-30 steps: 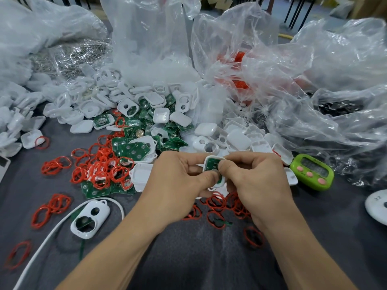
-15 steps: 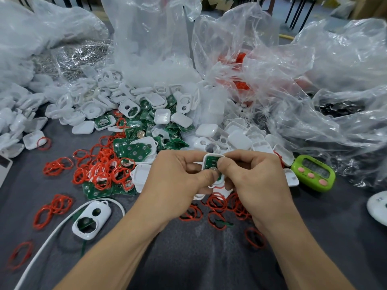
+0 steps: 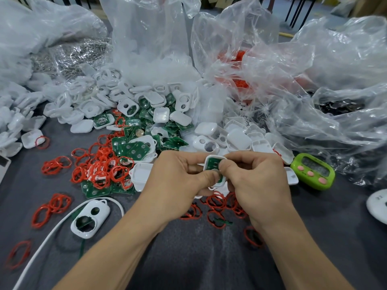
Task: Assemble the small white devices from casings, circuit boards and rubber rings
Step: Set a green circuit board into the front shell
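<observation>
I have one white casing half (image 3: 216,158) raised between both hands over the near middle of the grey table (image 3: 188,260), with a green circuit board (image 3: 213,165) sitting inside it. My left hand (image 3: 178,178) and right hand (image 3: 256,185) both pinch it, fingers curled behind and thumbs (image 3: 207,178) pressed on the board's face.

I judge this to be the board-seating step. I see no rubber ring on this piece and no cover over it, so the ring and the closing are yet to do.

Most of the job lies undone. Red rubber rings (image 3: 100,169) are scattered to the left, loose boards (image 3: 134,148) are heaped beside them, and white casings (image 3: 146,101) spill from the plastic bags (image 3: 293,80). I cannot tell whether any closed-looking shells (image 3: 238,139) are finished devices.

A green timer (image 3: 312,170) sits just right of my right hand.
</observation>
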A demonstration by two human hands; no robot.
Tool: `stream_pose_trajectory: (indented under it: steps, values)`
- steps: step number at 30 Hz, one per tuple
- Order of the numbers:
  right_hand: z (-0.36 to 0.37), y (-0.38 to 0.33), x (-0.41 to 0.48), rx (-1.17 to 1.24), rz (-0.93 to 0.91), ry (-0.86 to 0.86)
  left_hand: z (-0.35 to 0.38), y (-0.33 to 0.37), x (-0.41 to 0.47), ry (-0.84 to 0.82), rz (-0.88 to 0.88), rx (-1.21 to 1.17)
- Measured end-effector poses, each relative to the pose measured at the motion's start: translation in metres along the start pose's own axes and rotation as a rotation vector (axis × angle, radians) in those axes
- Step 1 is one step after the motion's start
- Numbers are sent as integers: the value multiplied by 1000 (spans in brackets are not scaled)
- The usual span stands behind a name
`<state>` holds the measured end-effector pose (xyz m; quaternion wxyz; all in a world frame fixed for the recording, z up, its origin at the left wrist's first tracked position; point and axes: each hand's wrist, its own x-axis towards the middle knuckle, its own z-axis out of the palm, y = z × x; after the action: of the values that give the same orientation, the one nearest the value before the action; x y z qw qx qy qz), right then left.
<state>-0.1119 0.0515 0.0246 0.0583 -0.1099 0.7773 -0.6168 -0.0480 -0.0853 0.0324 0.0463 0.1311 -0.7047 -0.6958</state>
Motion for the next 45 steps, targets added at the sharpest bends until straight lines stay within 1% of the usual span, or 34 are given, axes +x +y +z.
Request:
stream_pose_trajectory:
  steps: [5, 10, 16, 21, 24, 28, 34, 41, 43, 45]
  values:
    - [-1, 1, 0, -17, -10, 14, 0, 0, -1, -2, 4, 10]
    - [-2, -2, 3, -3, 0, -41, -2, 3, 1, 15, 9, -9]
    - [0, 0, -1, -27, -3, 10, 0, 1, -1, 8, 8, 19]
    - [-3, -4, 2, -24, 24, -70, -1, 0, 2, 33, 5, 40]
    - [-3, -6, 2, -54, 13, -89, 0, 0, 2, 42, 5, 44]
    - [-2, -6, 1, -115, 4, -72, 2, 1, -1, 44, 53, 109]
    - [-1, -8, 1, -121, -8, -43, 4, 2, -4, 70, 108, 186]
    - [1, -7, -1, -144, -51, 30, 7, -1, -4, 80, 137, 187]
    - [0, -8, -1, -141, -63, 19, 7, -2, -4, 89, 141, 196]
    - [-2, -8, 1, -115, -55, -30, 5, -3, -2, 93, 129, 174]
